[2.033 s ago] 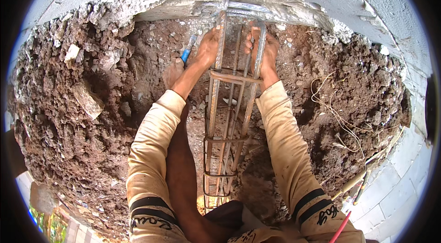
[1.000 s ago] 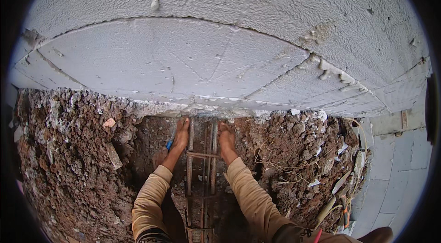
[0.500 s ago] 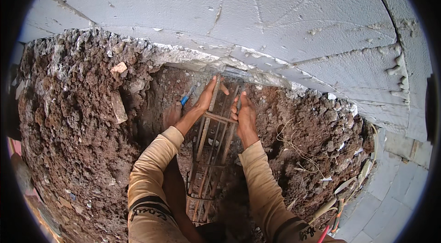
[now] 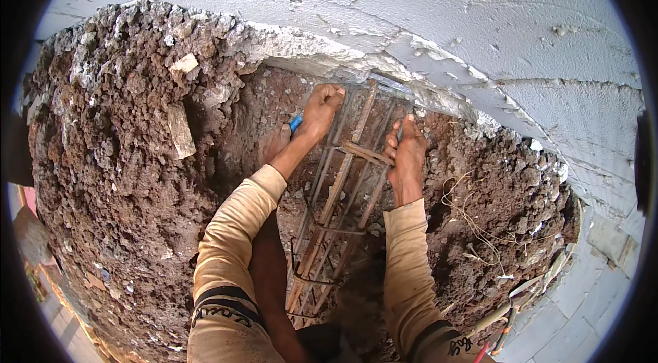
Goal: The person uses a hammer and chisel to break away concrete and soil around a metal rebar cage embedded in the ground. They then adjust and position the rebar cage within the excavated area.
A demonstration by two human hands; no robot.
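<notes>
A long cage of rusty steel bars [image 4: 340,185] with cross ties lies in a dug trench, its far end near the base of the grey wall. My left hand [image 4: 321,115] is closed beside the cage's far left side, thumb and fingers pinched together; what they hold is too small to make out. On the cage's right side my right hand [image 4: 409,154] is curled around a thin dark rod-like thing, close to a rusty cross tie [image 4: 369,154]. A blue handle [image 4: 296,122] shows just behind my left hand, its other end hidden.
Rough brown soil [image 4: 123,178] is heaped on the left, with a pale wood-like piece [image 4: 180,131] on it. Loose wire [image 4: 480,229] lies on the soil at right. The grey wall [image 4: 439,0] spans the far side. Tools with long handles [image 4: 505,325] lie at lower right.
The view has shifted, so the cage and both hands sit farther right. My left hand's fingers, stretched out beside the bar before, are now closed. My right hand keeps its grip.
</notes>
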